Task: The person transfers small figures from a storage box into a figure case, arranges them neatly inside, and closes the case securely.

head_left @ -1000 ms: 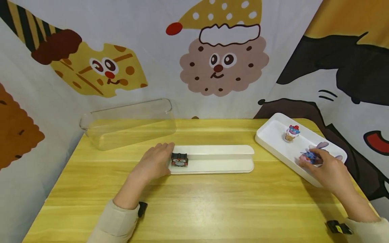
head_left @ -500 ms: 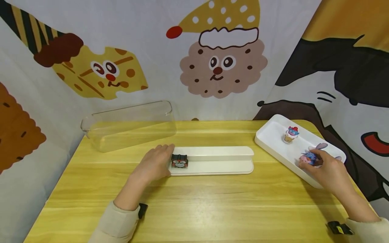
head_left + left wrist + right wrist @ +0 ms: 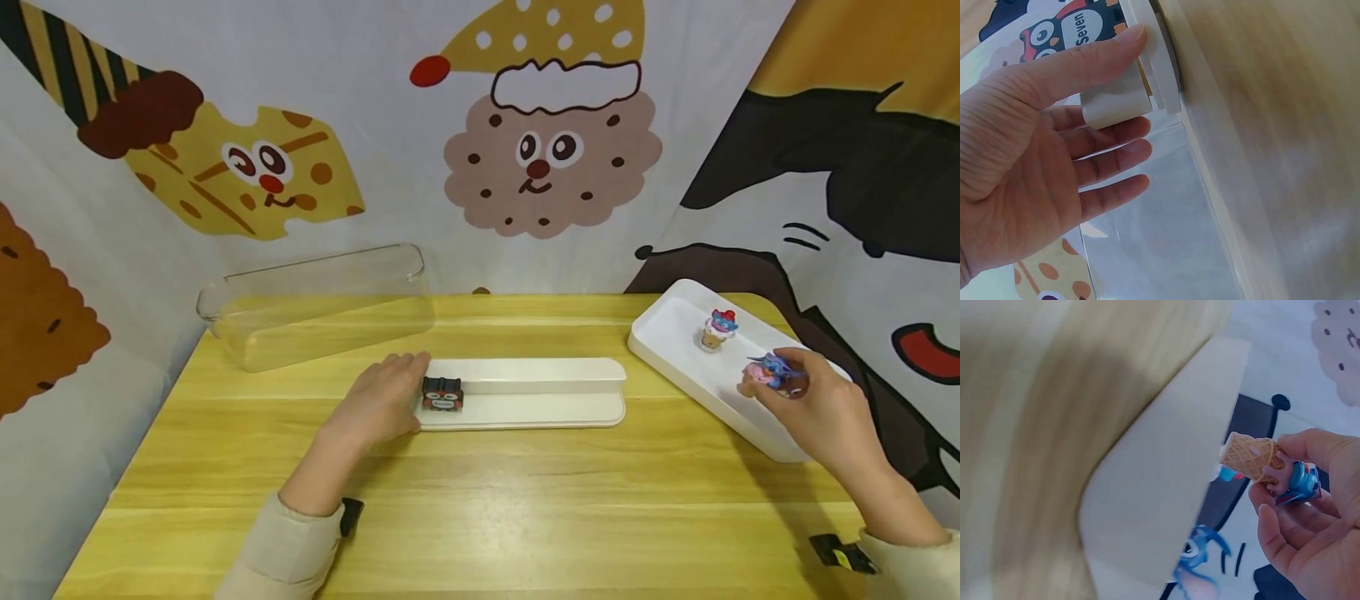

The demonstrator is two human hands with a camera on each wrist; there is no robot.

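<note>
In the head view, my left hand grips the left end of a white stepped stand. The left wrist view shows the thumb on one side of that end and the fingers on the other. Beside this hand, a small black owl-faced figure, lettered "Seven" in the left wrist view, stands on the stand's lower step. My right hand pinches an ice-cream-cone figurine with a blue character on it, held above a white tray. In the tray stands another cone figurine with a red top.
A clear plastic cover lies at the back left of the wooden table. A blue long-eared figurine shows past the tray wall in the right wrist view. Behind the table hangs a cartoon-printed cloth.
My right hand has lifted the cone figurine up from the tray and shifted slightly right. The long grey ears seen beside it earlier are now hidden. My left hand stays in place.
</note>
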